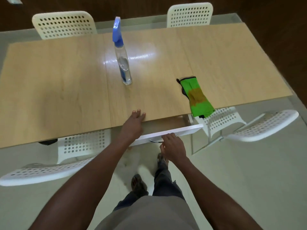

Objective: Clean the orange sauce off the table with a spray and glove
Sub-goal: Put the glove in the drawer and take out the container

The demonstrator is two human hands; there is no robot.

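Note:
A clear spray bottle (123, 63) with a blue trigger head stands upright mid-table on the light wooden table (58, 83). A green glove (196, 97) with an orange-brown stain across its middle lies flat near the front right edge, its end hanging slightly over. My left hand (134, 123) rests on the table's front edge with straight fingers, holding nothing. My right hand (172, 146) is at the metal drawer handle (155, 141) of a white drawer (186, 129) that stands partly pulled out under the table, fingers curled over the handle.
White perforated chairs stand around the table: two at the far side (64, 24) (190, 14), one at the near left (49, 170), one at the near right (259, 127). My feet stand on the pale floor (249, 180) below the drawer.

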